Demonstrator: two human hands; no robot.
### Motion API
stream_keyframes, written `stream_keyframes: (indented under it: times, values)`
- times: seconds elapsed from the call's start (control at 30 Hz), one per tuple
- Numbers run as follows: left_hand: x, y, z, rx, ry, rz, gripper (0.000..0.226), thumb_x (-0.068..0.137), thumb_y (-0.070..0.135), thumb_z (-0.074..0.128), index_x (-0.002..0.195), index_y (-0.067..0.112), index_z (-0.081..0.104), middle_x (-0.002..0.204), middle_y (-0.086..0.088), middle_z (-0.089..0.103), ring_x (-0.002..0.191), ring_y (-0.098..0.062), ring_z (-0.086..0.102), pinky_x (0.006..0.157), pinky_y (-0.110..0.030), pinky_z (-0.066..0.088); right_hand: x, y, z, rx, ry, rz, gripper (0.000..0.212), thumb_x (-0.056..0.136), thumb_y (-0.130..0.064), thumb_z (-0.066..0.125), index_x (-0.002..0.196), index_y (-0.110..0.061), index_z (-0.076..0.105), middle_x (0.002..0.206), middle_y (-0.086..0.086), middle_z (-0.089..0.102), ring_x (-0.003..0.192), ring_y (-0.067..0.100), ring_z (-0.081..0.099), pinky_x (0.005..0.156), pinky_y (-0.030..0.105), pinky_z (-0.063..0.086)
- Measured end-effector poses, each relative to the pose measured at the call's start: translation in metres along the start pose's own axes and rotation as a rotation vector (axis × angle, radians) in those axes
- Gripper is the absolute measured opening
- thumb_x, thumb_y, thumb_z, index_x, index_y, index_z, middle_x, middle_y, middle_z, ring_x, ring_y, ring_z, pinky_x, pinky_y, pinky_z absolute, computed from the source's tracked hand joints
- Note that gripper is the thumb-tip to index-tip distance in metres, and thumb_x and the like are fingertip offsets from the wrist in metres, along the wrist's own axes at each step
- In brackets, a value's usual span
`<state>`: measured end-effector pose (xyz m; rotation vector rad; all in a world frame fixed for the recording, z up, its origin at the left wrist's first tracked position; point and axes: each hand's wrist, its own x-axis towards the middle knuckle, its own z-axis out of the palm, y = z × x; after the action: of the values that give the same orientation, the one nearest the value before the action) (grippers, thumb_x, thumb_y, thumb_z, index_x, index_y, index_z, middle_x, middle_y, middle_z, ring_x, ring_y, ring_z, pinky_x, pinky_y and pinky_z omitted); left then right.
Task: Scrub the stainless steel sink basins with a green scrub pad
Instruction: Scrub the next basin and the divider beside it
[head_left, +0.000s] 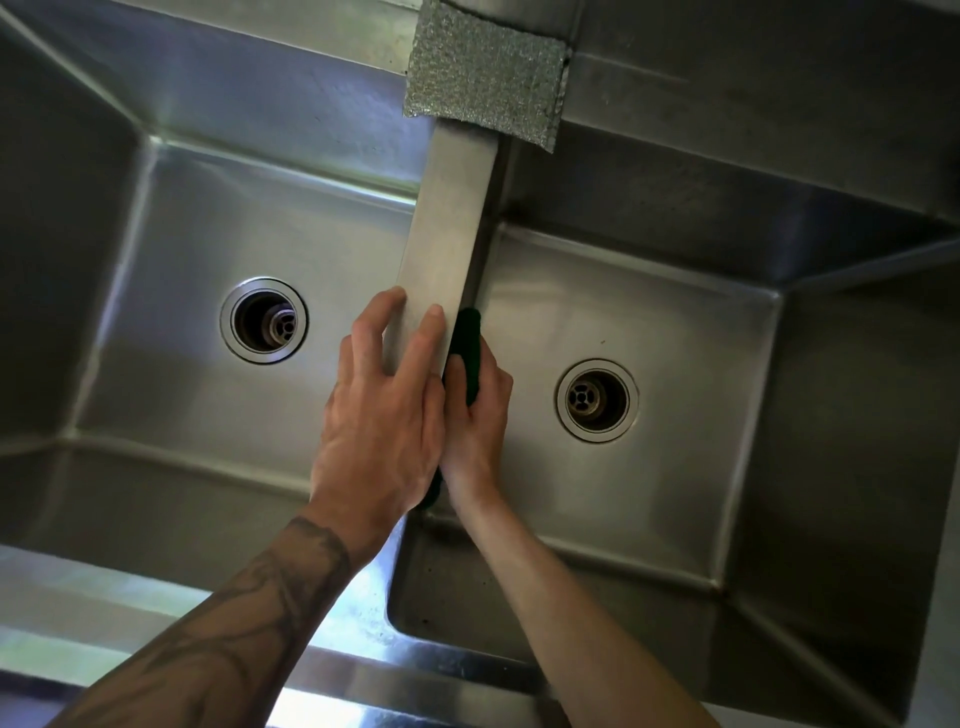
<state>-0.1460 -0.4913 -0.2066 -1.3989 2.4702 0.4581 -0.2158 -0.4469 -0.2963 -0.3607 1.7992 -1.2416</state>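
The stainless steel double sink has a left basin (208, 249) and a right basin (675, 322), parted by a flat steel divider (452, 218). A silvery textured cloth (485, 83) drapes over the divider's far end. The left hand (387, 410) rests on the divider, fingers straight and spread. The right hand (475, 421) grips a dark green scrub pad (467, 353), held against the divider's wall inside the right basin. Each basin has a round steel drain (264, 319).

Stainless steel sink (78, 597): left basin (208, 260) and right basin (675, 332) parted by a flat divider (449, 223); silvery mesh cloth (485, 83) draped over the divider's far end.
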Motion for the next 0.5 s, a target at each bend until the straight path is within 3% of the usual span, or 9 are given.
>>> stream_keyframes:
  times: [0.07,0.13,0.23,0.3,0.4,0.5]
  values:
    - [-0.002,-0.001,-0.001,-0.027,-0.004,-0.025,0.09,0.099,0.039,-0.035,0.165,0.015,0.021,0.176,-0.007,0.015,0.155,-0.03,0.013,0.119,-0.03,0.031,0.014,-0.002,0.002,-0.002,-0.003,0.12,0.035,0.112,-0.026,0.044,0.144,-0.021,0.057,0.133,0.015,0.056,0.125,0.023,0.057,0.107,0.046,0.05]
    - [-0.001,0.0,-0.001,-0.114,0.015,-0.026,0.079,0.106,0.038,-0.019,0.163,0.013,0.03,0.173,-0.011,0.023,0.154,-0.032,0.019,0.117,-0.033,0.038,0.013,-0.008,0.004,0.018,0.011,0.112,0.034,0.112,-0.025,0.045,0.143,-0.018,0.059,0.131,0.018,0.057,0.123,0.032,0.06,0.105,0.049,0.051]
    - [-0.001,0.003,-0.003,-0.058,0.022,-0.008,0.074,0.11,0.024,-0.021,0.163,0.004,0.027,0.171,-0.016,0.025,0.157,-0.045,0.014,0.122,-0.041,0.031,-0.015,-0.016,0.001,0.07,0.029,-0.051,0.036,0.109,-0.045,0.048,0.144,-0.045,0.055,0.131,-0.01,0.051,0.127,0.012,0.058,0.107,0.033,0.052]
    - [-0.002,0.004,-0.004,-0.079,0.003,-0.036,0.071,0.11,0.023,-0.022,0.166,0.006,0.018,0.173,-0.019,0.016,0.159,-0.045,0.009,0.126,-0.045,0.024,-0.024,-0.019,-0.001,0.113,0.008,-0.096,0.037,0.107,-0.049,0.048,0.144,-0.05,0.053,0.13,-0.015,0.05,0.128,0.008,0.058,0.106,0.03,0.052]
    - [-0.003,0.005,-0.007,-0.25,0.126,-0.066,0.065,0.113,0.032,0.005,0.158,0.007,0.043,0.167,-0.024,0.029,0.147,-0.042,0.036,0.113,-0.045,0.047,0.004,-0.012,0.0,-0.005,0.027,0.012,0.036,0.111,-0.033,0.045,0.145,-0.032,0.056,0.131,0.0,0.053,0.127,0.016,0.056,0.108,0.039,0.05]
    - [-0.004,0.004,-0.004,-0.368,0.223,-0.049,0.057,0.112,0.032,0.023,0.151,0.006,0.054,0.159,-0.025,0.039,0.132,-0.044,0.051,0.1,-0.052,0.057,0.02,-0.004,0.0,-0.001,-0.027,0.124,0.033,0.112,-0.022,0.044,0.141,-0.017,0.059,0.13,0.018,0.056,0.12,0.029,0.061,0.104,0.047,0.053]
